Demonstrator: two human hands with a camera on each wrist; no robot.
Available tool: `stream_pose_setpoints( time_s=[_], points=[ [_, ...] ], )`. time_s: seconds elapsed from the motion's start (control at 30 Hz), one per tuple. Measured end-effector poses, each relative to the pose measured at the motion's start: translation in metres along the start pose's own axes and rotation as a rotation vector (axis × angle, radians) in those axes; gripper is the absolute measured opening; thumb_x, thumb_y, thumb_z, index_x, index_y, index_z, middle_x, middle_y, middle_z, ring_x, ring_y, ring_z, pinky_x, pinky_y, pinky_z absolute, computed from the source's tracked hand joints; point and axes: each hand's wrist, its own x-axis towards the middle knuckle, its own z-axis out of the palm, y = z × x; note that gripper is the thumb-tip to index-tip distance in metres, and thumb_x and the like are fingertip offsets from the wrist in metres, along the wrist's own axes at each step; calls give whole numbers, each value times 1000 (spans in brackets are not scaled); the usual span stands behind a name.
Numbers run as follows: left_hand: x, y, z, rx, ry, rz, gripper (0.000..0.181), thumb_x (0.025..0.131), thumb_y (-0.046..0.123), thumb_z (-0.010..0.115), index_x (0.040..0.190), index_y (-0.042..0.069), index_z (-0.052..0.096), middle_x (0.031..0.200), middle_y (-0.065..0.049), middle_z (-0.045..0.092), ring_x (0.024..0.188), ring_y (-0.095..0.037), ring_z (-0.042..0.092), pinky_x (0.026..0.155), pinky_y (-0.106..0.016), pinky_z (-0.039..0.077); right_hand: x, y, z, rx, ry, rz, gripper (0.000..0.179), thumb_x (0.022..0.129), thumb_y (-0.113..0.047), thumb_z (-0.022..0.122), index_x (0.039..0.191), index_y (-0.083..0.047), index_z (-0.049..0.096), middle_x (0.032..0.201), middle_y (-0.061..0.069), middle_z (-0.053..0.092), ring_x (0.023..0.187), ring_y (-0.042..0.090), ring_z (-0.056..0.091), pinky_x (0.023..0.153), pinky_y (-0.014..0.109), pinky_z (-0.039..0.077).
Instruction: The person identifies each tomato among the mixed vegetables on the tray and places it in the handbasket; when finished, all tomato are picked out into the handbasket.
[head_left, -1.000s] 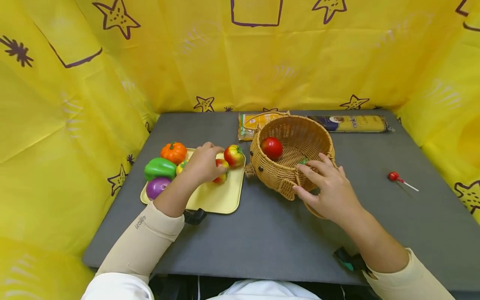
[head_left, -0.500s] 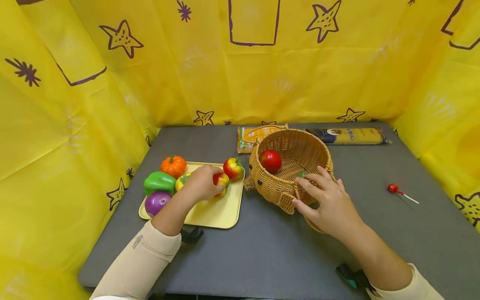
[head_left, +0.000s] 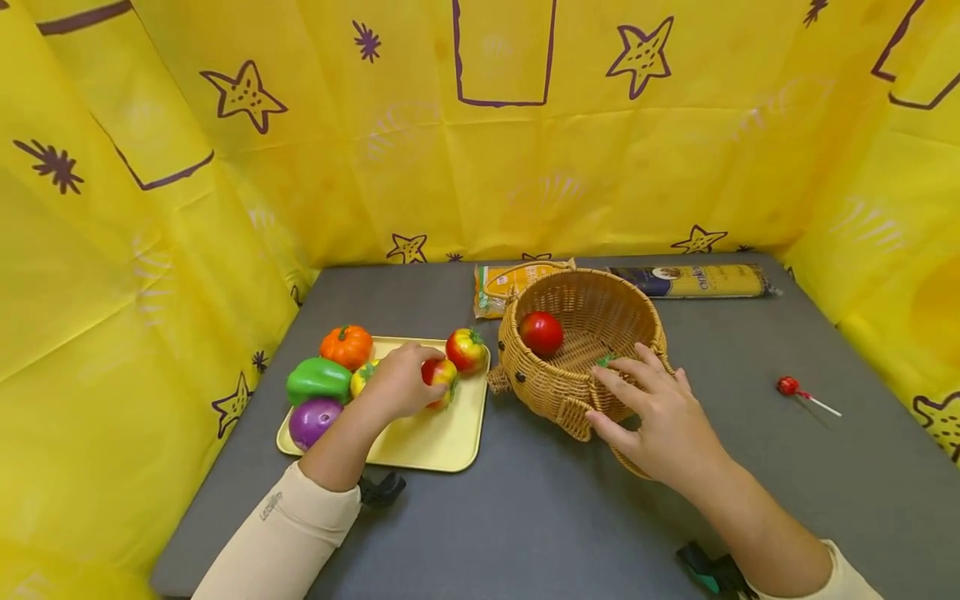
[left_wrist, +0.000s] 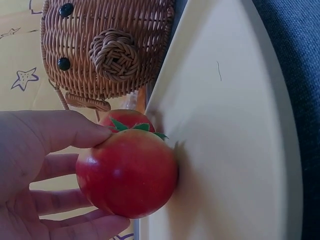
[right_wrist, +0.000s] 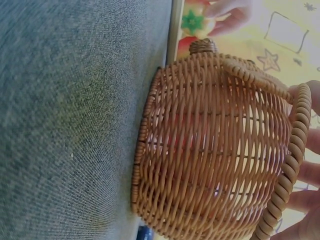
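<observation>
My left hand (head_left: pixel 403 382) reaches over the pale yellow tray (head_left: pixel 442 450). Its thumb and fingers hold a red-and-yellow toy tomato (left_wrist: pixel 127 175) with a green leafy top, low over the tray. A second such tomato (head_left: pixel 467 350) lies just behind, at the tray's back right corner. My right hand (head_left: pixel 667 421) rests on the near right rim of the wicker basket (head_left: pixel 547 387), fingers spread and only slightly bent. Inside the basket lie a red round fruit (head_left: pixel 542 333) and something with a green leaf (head_left: pixel 605 361), mostly hidden by the rim.
On the tray's left sit an orange pumpkin (head_left: pixel 347 347), a green pepper (head_left: pixel 318 381), a purple round vegetable (head_left: pixel 315 422) and a partly hidden yellow one (head_left: pixel 362 377). Behind the basket lie an orange packet (head_left: pixel 491 292) and a long yellow pack (head_left: pixel 712 282). A red lollipop (head_left: pixel 789 386) lies far right.
The head view has tilted upward, so the table sits lower in the frame. Both hands keep nearly the same place by the tomato and the basket.
</observation>
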Motion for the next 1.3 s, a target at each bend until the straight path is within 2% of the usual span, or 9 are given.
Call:
stream_pose_setpoints(
  time_s=[0.33,0.5,0.6,0.87,1.03,1.17,1.3],
  points=[
    [-7,3,5,-30,22,-12,47,82,23,79,125,6,72,111,-13,65,94,-27,60,91,-43,51,-3,1,-1,6,10,-20,55,77,-30,88,129,-20,73,126,8,68,139,43,48,90,86,35],
    [-12,0,6,-38,47,-14,46,81,23,80,124,7,73,115,-14,66,99,-30,62,93,-44,52,-3,0,1,10,18,-37,55,76,-28,88,129,-20,73,126,8,68,138,44,48,90,86,36],
    [-14,-1,2,-33,85,-16,46,81,22,80,124,8,73,119,-15,67,105,-33,63,97,-47,51,-1,1,2,15,27,-46,56,76,-27,89,129,-19,73,126,8,68,138,44,48,91,86,36],
    [-20,5,-16,-61,186,-2,48,80,23,80,126,9,72,122,-14,66,108,-35,62,98,-47,52,0,0,3,17,29,-47,55,76,-28,89,128,-19,73,125,8,68,137,44,49,90,86,37],
    [-16,18,-31,-96,272,53,47,81,24,81,125,10,73,122,-11,65,109,-34,63,96,-47,52,-1,-1,2,20,25,-29,55,76,-29,89,128,-21,73,126,7,68,138,43,48,90,86,35],
    [-8,36,-43,-114,332,106,46,82,27,80,126,14,73,123,-6,65,109,-31,64,92,-45,53,-1,0,2,19,31,-17,55,77,-29,88,128,-20,73,126,8,68,139,44,47,90,87,35],
    [-2,55,-48,-146,378,157,45,83,27,79,126,15,73,124,-3,65,109,-27,64,92,-43,54,-2,0,1,15,29,-12,55,76,-30,89,128,-20,73,127,8,67,139,44,47,90,87,34]
  ],
)
